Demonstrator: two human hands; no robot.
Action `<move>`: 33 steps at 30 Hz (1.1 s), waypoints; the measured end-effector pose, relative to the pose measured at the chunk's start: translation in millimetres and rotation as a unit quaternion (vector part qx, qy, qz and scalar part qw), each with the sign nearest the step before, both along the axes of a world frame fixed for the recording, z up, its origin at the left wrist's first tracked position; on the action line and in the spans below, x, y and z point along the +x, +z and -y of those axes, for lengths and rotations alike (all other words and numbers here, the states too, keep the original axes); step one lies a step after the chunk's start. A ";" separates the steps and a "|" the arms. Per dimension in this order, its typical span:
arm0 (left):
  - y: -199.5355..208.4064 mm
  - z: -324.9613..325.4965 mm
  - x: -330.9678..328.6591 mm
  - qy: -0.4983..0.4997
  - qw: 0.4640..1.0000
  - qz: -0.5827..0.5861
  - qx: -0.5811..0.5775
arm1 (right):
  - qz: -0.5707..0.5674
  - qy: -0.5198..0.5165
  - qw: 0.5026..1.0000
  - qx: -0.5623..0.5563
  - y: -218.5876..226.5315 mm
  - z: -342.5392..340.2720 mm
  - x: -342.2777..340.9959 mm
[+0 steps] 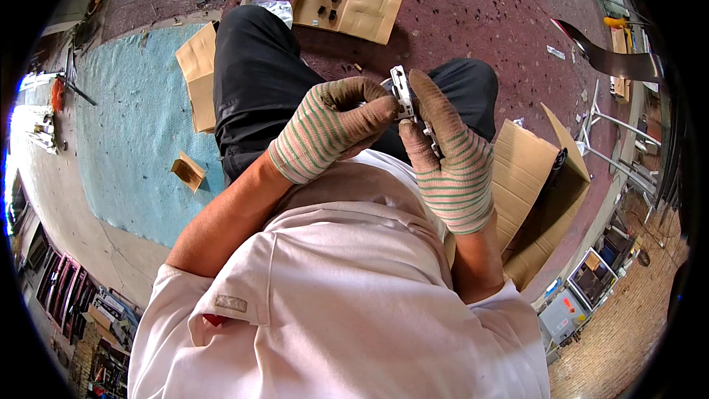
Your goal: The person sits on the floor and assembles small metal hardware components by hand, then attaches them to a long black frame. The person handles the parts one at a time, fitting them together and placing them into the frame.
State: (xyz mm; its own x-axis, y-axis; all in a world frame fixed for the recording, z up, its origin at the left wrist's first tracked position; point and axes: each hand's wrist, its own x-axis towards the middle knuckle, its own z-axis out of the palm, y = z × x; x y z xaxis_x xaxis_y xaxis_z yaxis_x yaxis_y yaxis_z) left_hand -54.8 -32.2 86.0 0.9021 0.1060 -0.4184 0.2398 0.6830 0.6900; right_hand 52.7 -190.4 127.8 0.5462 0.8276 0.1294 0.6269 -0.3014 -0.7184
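A small silver metal fitting (pixel 401 91) with slots along it stands nearly upright between my hands, above my lap. My left hand (pixel 332 122), in a glove striped with green and brown at the fingertips, is closed, its thumb and finger pinching the fitting from the left. On the other side my right hand (pixel 452 155), gloved alike, grips it between thumb and forefinger. Another silver and dark piece (pixel 433 140) shows between that thumb and forefinger; whether it joins the fitting I cannot tell.
Past my knees lies an open cardboard box (pixel 317 0) with several small dark parts. Larger cardboard (pixel 521 170) stands at my right, and a box flap (pixel 198 74) at my left. A small folded carton (pixel 188 171) rests on the blue mat (pixel 125 133). Metal legs (pixel 624 122) stand far right.
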 end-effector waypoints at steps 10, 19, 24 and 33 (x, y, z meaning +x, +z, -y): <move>3.3 1.4 3.9 -0.003 0.999 -0.030 0.034 | 0.051 0.016 0.999 0.004 -1.3 -0.8 0.4; -0.2 2.5 3.0 -0.012 0.998 -0.043 0.050 | 0.026 -0.026 0.999 0.005 -4.7 1.1 -4.8; 0.7 2.7 2.3 -0.011 0.997 -0.039 0.069 | 0.011 -0.034 0.999 0.000 -3.8 1.9 -5.4; 2.0 2.1 1.8 -0.029 0.993 -0.036 0.113 | -0.043 -0.081 0.996 0.021 -1.2 -1.4 -10.6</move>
